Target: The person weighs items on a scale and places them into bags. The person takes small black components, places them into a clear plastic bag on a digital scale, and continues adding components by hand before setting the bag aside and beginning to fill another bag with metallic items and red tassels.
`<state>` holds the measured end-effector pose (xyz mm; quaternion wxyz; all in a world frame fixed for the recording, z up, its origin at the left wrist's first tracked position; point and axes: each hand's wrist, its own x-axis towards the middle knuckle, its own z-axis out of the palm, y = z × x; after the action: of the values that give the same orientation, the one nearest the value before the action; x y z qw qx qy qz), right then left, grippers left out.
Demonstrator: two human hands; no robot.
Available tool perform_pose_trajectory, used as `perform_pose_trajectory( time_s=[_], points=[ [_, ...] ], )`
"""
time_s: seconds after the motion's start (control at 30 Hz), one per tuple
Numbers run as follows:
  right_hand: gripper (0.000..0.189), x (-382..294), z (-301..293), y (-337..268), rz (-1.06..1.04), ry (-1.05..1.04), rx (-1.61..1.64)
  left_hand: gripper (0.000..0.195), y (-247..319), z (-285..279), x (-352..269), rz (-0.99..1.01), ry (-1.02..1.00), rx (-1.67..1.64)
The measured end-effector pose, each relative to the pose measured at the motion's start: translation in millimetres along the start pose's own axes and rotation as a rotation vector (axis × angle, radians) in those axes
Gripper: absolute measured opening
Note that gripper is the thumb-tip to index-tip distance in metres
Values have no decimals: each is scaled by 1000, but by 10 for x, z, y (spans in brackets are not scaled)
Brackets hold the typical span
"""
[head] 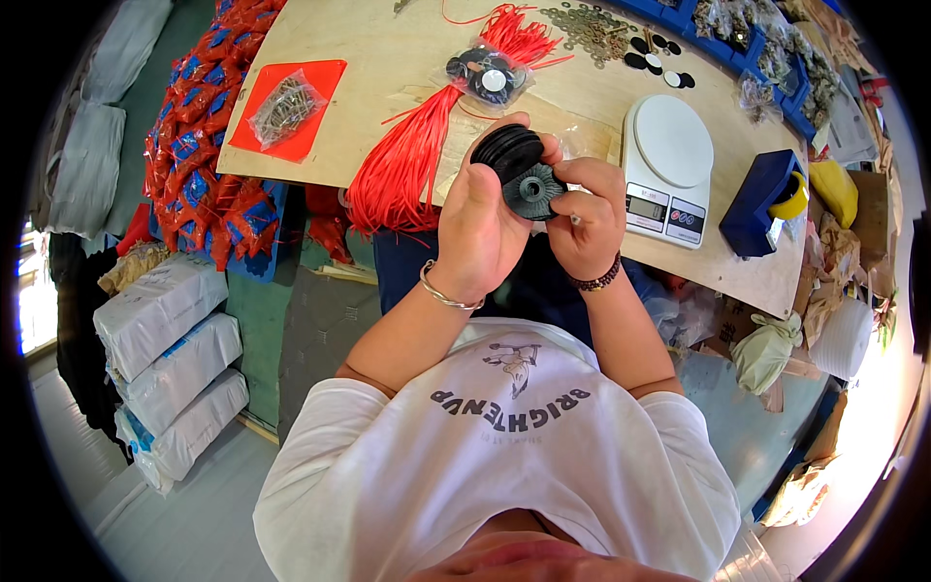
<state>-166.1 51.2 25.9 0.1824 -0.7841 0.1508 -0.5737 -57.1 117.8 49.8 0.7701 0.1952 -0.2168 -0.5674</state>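
Several ribbed black round discs point(507, 151), stacked together, rest in my left hand point(486, 225), its fingers curled behind them. My right hand point(590, 211) pinches a dark ribbed disc with a central hole point(533, 190), which touches the stack. Both hands are just over the table's near edge. Beyond them lies a clear plastic bag of black and white round pieces point(489, 76). Bundles of red plastic ties point(407, 167) spread on both sides of that bag. A white digital kitchen scale point(670, 164) stands to the right of my right hand.
A bag of screws point(287, 109) lies on a red sheet point(320, 87) at the left. Metal washers point(582, 29) and black and white discs point(653, 62) are at the back. A blue bin point(756, 196) holds yellow tape point(791, 196). Red packets point(211, 109) hang beside the wooden table point(356, 44).
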Motion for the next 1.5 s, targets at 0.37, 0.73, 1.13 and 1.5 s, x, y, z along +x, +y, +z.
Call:
perform_pose_trajectory(
  time_s=[0.37,0.73,1.13,1.5],
  points=[
    [35,17,-17,-60,54,-28,3,64,-14,-91,-34,-12,-35,53],
    [34,39,-29,-125,241,-131,-104,52,-49,-152,-79,-259,155,-194],
    [39,-55,-33,12,667,-300,214,42,-118,-187,-90,-412,338,-183],
    [44,-101,-94,-14,754,-256,314,41,-145,-246,-66,-330,306,-144]
  ],
)
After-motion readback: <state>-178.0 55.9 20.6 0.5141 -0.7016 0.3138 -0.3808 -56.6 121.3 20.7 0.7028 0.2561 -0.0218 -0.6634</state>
